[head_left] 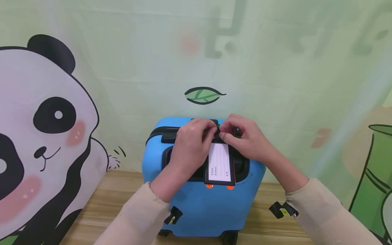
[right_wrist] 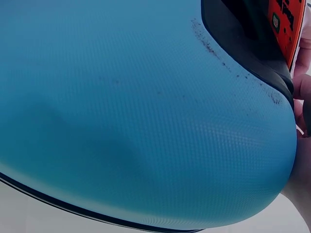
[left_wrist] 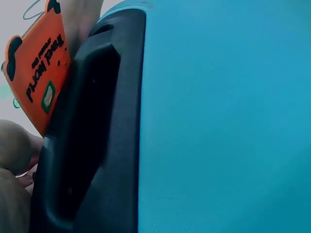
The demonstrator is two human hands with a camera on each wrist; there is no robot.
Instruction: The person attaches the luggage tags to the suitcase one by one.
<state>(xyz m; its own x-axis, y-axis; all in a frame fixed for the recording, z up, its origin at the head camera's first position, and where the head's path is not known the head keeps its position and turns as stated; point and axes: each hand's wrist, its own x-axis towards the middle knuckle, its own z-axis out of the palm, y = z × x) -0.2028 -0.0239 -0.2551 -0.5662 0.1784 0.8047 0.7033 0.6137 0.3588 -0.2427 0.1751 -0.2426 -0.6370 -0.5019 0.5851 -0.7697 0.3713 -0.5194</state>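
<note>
A light blue suitcase (head_left: 211, 207) stands upright with a black recessed handle (left_wrist: 129, 121) on its face. A luggage tag (head_left: 219, 163) hangs over that handle, its white name-and-address card facing up in the head view. The tag's orange back (left_wrist: 41, 68) with black lettering shows in the left wrist view. At the suitcase's top edge my left hand (head_left: 191, 144) pinches the tag's dark strap. My right hand (head_left: 246, 137) pinches the strap too, just beside the left fingertips. Fingers hide most of the strap, so how it runs cannot be seen.
Beneath the suitcase is a wood-grain surface (head_left: 266, 211). Close behind hangs a pale green backdrop (head_left: 137, 85) with a printed panda (head_left: 55, 143) at left and bamboo (head_left: 372, 177) at right. Small black devices (head_left: 283, 210) sit at both cuffs.
</note>
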